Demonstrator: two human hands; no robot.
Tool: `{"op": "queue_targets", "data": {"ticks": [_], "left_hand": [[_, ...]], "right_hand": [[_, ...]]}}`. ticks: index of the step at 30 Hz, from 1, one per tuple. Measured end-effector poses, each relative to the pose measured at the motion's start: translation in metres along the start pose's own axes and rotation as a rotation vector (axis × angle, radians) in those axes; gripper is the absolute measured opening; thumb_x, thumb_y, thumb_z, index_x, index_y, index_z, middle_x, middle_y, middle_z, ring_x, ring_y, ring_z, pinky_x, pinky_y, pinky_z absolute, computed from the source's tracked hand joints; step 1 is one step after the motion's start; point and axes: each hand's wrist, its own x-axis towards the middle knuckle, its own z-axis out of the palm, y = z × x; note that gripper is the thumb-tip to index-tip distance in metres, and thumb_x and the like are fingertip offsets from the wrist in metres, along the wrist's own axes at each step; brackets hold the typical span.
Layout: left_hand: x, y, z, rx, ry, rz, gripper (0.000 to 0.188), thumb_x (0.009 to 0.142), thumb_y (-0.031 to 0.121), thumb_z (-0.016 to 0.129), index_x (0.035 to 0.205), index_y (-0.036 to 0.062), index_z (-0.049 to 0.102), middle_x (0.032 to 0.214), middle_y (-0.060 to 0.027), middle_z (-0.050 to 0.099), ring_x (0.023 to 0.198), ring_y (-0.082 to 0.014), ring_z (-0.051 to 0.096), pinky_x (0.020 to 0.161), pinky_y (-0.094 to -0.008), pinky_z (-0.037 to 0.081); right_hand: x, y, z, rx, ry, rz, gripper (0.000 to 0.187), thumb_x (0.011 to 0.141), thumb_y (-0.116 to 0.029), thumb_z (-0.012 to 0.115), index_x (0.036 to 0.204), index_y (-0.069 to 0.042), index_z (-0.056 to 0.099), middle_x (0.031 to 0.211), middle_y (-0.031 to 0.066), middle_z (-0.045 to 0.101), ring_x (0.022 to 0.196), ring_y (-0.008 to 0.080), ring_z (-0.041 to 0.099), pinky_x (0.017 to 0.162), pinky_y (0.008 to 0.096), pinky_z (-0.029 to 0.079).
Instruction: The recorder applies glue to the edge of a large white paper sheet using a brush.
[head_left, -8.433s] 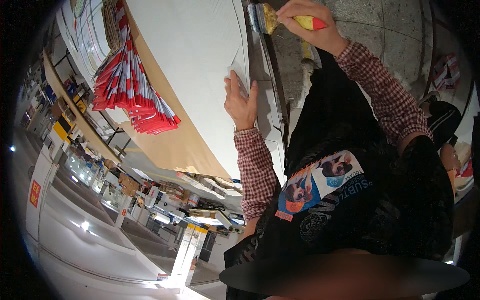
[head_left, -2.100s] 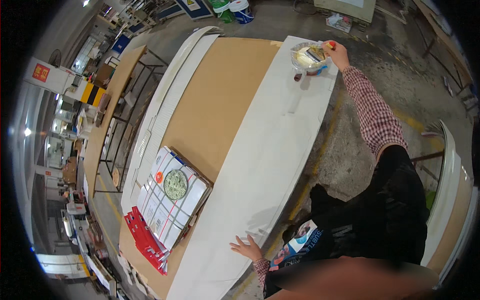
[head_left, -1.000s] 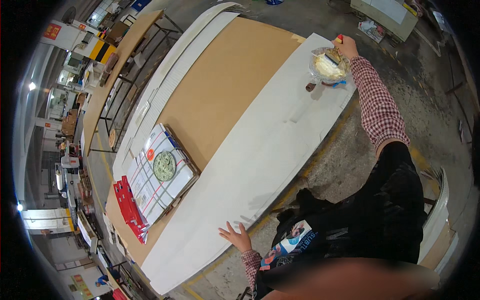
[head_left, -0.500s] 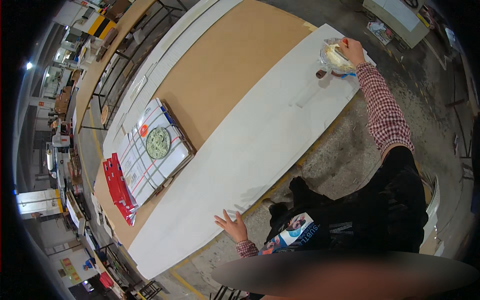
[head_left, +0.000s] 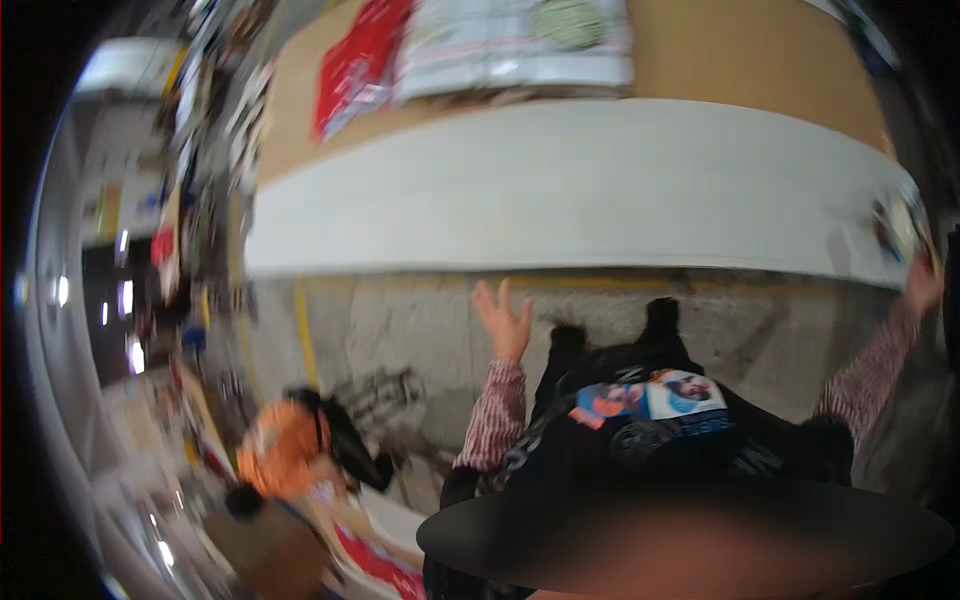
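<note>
A long white sheet lies along the near side of the table in front of me. My left hand is held just off its near edge, fingers spread, with nothing in it. At the far right end, my right hand is closed around a slim handle, seemingly a brush, smeared by motion. Beside it on the sheet sits a bowl lined with clear plastic; the earlier frame shows pale paste in it. A small dark brown thing is next to the bowl, too blurred to name.
Beyond the sheet lies brown board. On it rest a strapped stack of white printed pieces and red plastic packets. Behind me at left, a person in orange is bent by another worktable.
My view has swung left, so the table now lies across it and a person in orange appears. My left hand has come off the sheet. The right hand stays by the bowl.
</note>
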Motion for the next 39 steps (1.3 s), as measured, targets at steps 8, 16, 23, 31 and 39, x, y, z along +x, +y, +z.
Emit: {"op": "queue_targets", "data": {"ticks": [8,16,23,31,39], "left_hand": [[-0.055,-0.067,-0.076,0.044,-0.161,-0.368,0.061,0.084,0.037,0.063,0.134,0.0100,0.043,0.145,-0.0252,0.026,0.134,-0.0462,0.020,0.104,-0.0575,0.024],[0.013,-0.123,-0.290,0.288,-0.112,-0.278,0.078,0.079,0.054,0.065,0.139,0.0117,0.037,0.148,-0.0218,0.022,0.137,-0.0419,0.017,0.104,-0.0592,0.024],[0.113,-0.134,-0.374,0.369,-0.144,-0.138,0.084,0.072,0.048,0.073,0.138,0.0108,0.037,0.149,-0.0197,0.021,0.138,-0.0397,0.017,0.106,-0.0576,0.024],[0.228,-0.163,-0.370,0.557,-0.423,0.307,0.104,0.063,0.052,0.077,0.144,0.0142,0.025,0.152,-0.0167,0.016,0.140,-0.0367,0.013,0.109,-0.0578,0.019],[0.278,-0.163,-0.338,0.451,-0.615,0.964,0.118,0.055,0.056,0.080,0.147,0.0134,0.018,0.152,-0.0190,0.011,0.140,-0.0403,0.011,0.109,-0.0595,0.017]], "right_hand": [[-0.090,0.094,0.164,0.580,-0.558,0.457,0.039,0.095,-0.024,0.034,0.110,0.010,0.046,0.094,0.0186,0.049,0.081,0.0262,0.046,0.071,0.0381,0.040],[-0.323,0.005,0.476,0.564,-0.640,0.767,0.032,0.092,-0.024,0.055,0.100,0.007,0.054,0.096,0.0166,0.054,0.080,0.0218,0.048,0.066,0.0293,0.044],[-0.416,-0.012,0.590,0.552,-0.660,0.828,0.028,0.093,-0.021,0.056,0.092,0.008,0.059,0.086,0.0132,0.057,0.078,0.0206,0.053,0.066,0.0266,0.047],[-0.499,0.056,0.668,0.503,-0.461,0.900,0.031,0.093,-0.024,0.057,0.091,0.006,0.061,0.081,0.0127,0.058,0.074,0.0215,0.055,0.062,0.0266,0.048],[-0.535,0.055,0.627,0.533,-0.354,0.726,0.030,0.094,-0.024,0.054,0.092,0.005,0.061,0.088,0.0146,0.063,0.075,0.0232,0.057,0.065,0.0293,0.050]]}}
